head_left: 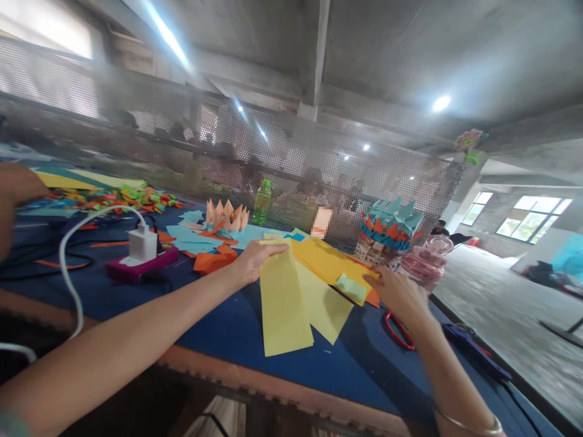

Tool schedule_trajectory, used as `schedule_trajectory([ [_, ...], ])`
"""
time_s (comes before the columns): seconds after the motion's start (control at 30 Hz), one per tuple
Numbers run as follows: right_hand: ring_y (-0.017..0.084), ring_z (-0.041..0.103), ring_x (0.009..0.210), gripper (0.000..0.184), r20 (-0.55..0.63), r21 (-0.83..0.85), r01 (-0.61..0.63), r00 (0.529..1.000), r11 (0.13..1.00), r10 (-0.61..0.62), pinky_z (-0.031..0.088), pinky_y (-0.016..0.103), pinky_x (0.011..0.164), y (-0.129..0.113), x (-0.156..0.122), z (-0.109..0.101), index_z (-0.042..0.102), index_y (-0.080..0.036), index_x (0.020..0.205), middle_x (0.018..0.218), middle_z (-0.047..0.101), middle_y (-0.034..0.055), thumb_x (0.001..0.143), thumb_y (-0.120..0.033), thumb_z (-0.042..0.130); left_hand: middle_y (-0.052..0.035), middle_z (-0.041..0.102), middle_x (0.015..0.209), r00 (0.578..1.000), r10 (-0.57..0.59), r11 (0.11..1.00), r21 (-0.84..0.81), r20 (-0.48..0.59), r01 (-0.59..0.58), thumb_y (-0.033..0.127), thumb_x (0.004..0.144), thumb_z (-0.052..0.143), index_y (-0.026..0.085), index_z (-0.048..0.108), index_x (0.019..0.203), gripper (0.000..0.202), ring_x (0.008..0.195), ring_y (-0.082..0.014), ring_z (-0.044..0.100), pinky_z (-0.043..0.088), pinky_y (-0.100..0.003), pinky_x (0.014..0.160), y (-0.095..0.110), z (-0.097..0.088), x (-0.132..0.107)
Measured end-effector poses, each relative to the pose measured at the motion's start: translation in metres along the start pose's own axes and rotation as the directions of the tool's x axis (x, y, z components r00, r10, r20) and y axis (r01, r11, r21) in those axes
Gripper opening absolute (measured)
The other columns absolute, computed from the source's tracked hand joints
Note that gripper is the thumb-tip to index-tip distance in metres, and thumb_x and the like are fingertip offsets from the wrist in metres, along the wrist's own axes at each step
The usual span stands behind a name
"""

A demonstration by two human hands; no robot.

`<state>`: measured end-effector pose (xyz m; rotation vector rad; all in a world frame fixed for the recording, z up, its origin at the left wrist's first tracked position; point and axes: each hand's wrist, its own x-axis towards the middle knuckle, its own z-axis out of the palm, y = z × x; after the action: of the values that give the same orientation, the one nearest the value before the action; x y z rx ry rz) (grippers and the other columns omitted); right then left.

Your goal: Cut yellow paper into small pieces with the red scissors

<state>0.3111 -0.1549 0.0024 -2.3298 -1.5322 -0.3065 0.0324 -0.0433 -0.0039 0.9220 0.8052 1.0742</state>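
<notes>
My left hand (255,260) pinches the top edge of a long yellow paper strip (281,303) that lies on the blue table (218,328). A second yellow strip (325,306) sits partly under it. My right hand (397,292) rests, fingers curled, at the edge of a stack of darker yellow and orange sheets (330,260), beside a small light green paper piece (351,287). Whether it grips a sheet is unclear. Red-handled scissors (397,332) lie just under my right wrist.
A white charger on a magenta power strip (142,258) with a white cable is at left. Orange and teal paper scraps (200,243), a folded paper lotus (226,215), a green bottle (262,202), a basket of paper pieces (387,233) and a pink jar (428,258) stand behind. A person's hand (16,188) is at far left.
</notes>
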Motion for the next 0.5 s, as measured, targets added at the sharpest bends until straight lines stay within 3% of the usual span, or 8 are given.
schedule_trajectory([
  [0.03,0.028,0.066,0.086,0.038,0.042,0.176,0.099,0.993,0.979,-0.108,0.045,0.038,0.072,-0.020,-0.007,0.005,0.065,-0.021,0.106,0.091,0.072,0.0122,0.087,-0.050,0.049,-0.0097,0.070,0.065,1.000,0.000,1.000,-0.002,-0.001,0.000,0.011,0.062,0.076,0.008,0.069,0.071,0.012,0.056,-0.0195,0.065,0.055,-0.034,0.063,-0.001,0.001,0.000],
  [0.07,0.024,0.066,0.085,0.040,0.080,0.384,0.197,0.966,0.902,-0.244,0.046,0.035,0.072,-0.038,-0.014,0.011,0.063,-0.020,0.108,0.092,0.072,0.0104,0.089,-0.050,0.044,-0.0093,0.070,0.065,1.000,0.005,1.000,-0.005,-0.004,-0.005,0.011,0.062,0.076,0.008,0.069,0.071,0.012,0.055,-0.0192,0.065,0.055,-0.033,0.062,-0.002,0.001,0.000],
  [0.1,0.021,0.066,0.082,0.042,0.122,0.574,0.217,0.931,0.790,-0.344,0.047,0.032,0.070,-0.056,-0.021,0.019,0.062,-0.019,0.108,0.091,0.071,0.0091,0.090,-0.051,0.042,-0.0087,0.070,0.065,1.000,0.012,1.000,-0.009,-0.011,-0.013,0.011,0.062,0.076,0.008,0.069,0.072,0.012,0.055,-0.0190,0.065,0.055,-0.032,0.061,-0.003,0.002,0.000],
  [0.17,0.018,0.065,0.078,0.044,0.184,0.802,0.160,0.850,0.575,-0.493,0.047,0.029,0.068,-0.083,-0.035,0.036,0.060,-0.015,0.107,0.087,0.070,0.0076,0.089,-0.051,0.043,-0.0076,0.070,0.064,0.999,0.030,0.999,-0.017,-0.025,-0.030,0.012,0.062,0.076,0.008,0.069,0.073,0.013,0.053,-0.0188,0.065,0.054,-0.032,0.059,-0.005,0.002,0.000],
  [0.27,0.016,0.061,0.066,0.038,0.251,0.896,0.034,0.784,0.442,-0.567,0.045,0.025,0.059,-0.100,-0.045,0.055,0.060,-0.017,0.098,0.076,0.067,0.0027,0.079,-0.050,0.060,-0.0069,0.070,0.064,0.999,0.042,0.999,-0.023,-0.027,-0.042,0.015,0.060,0.077,0.009,0.069,0.073,0.017,0.052,-0.0189,0.064,0.054,-0.033,0.057,-0.007,0.003,0.001],
  [0.37,0.015,0.058,0.060,0.029,0.248,0.907,0.003,0.803,0.420,-0.542,0.041,0.025,0.054,-0.094,-0.039,0.060,0.057,-0.018,0.081,0.071,0.064,0.0014,0.076,-0.047,0.060,-0.0069,0.071,0.070,0.997,0.071,0.997,-0.003,-0.006,-0.071,0.017,0.058,0.078,0.011,0.069,0.078,0.022,0.057,-0.0186,0.065,0.053,-0.031,0.059,-0.008,0.002,0.003],
  [0.43,0.015,0.056,0.060,0.024,0.211,0.860,0.063,0.859,0.507,-0.466,0.040,0.025,0.054,-0.082,-0.028,0.058,0.057,-0.018,0.078,0.069,0.063,0.0012,0.077,-0.043,0.056,-0.0061,0.071,0.072,0.996,0.091,0.994,0.066,0.006,-0.091,0.020,0.059,0.077,0.012,0.069,0.080,0.024,0.061,-0.0178,0.065,0.052,-0.030,0.062,-0.009,0.000,0.005],
  [0.5,0.017,0.057,0.065,0.021,0.155,0.743,0.154,0.908,0.652,-0.390,0.040,0.026,0.057,-0.070,-0.016,0.053,0.058,-0.018,0.078,0.071,0.063,0.0024,0.080,-0.038,0.053,-0.0036,0.069,0.067,0.991,0.134,0.961,0.240,0.017,-0.134,0.023,0.060,0.074,0.013,0.068,0.075,0.020,0.061,-0.0162,0.063,0.048,-0.028,0.060,-0.010,-0.004,0.009],
])
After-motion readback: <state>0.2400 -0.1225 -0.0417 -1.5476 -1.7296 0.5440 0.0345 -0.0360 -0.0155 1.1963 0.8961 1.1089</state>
